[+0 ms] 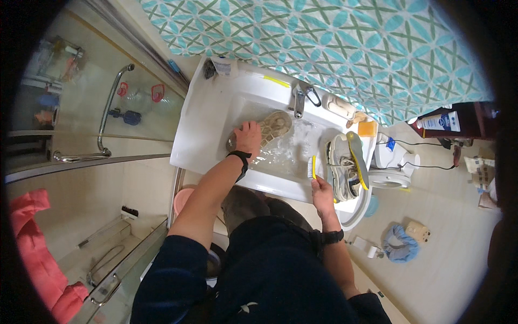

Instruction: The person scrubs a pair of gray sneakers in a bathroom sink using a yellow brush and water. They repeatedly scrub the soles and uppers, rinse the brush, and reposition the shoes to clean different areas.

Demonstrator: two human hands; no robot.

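Note:
A shoe (277,125) lies sole-up in the water of the white washbasin (202,137), its pale tread facing me. My left hand (247,139) grips it near one end, and the fingers hide part of the sole. Over the basin's front rim, my right hand (323,194) holds a scrub brush (313,167) with a yellow back and white bristles. The bristles point left, apart from the shoe. A grey-white laced sneaker (339,170) rests on the basin's right side, with a yellow-edged grey insole (357,160) leaning along it.
Behind the water stands a chrome faucet (299,101). A soap dish (340,107) and an orange soap bar (367,129) sit along the right back rim. A patterned curtain (323,44) hangs over the back edge. At left is a glass shower door with a metal handle (107,109).

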